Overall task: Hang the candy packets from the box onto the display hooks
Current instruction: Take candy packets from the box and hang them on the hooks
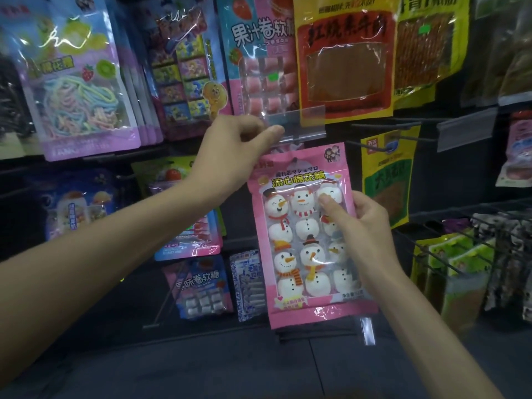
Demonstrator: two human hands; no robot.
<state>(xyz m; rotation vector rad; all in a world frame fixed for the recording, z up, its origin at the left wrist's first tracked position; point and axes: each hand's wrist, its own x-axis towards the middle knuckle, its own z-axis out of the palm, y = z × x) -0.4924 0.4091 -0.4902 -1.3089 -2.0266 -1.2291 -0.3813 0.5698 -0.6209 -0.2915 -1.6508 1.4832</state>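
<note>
Snowman packet point(299, 246) in right hand point(371, 223) grip, left hand point(233, 151) pinch on clear label strip point(299, 122) above, hung snacks point(345, 61) around

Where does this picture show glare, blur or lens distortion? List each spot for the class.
Head view: white glare streaks cross the rainbow candy bag and the clear tag holder; the central snowman packet is sharp, with small glints; packets at the far right are dim and soft; wide-angle stretch enlarges the lower-left forearm.

Pink packet point(309, 240) — white snowmen, orange scarves
</note>
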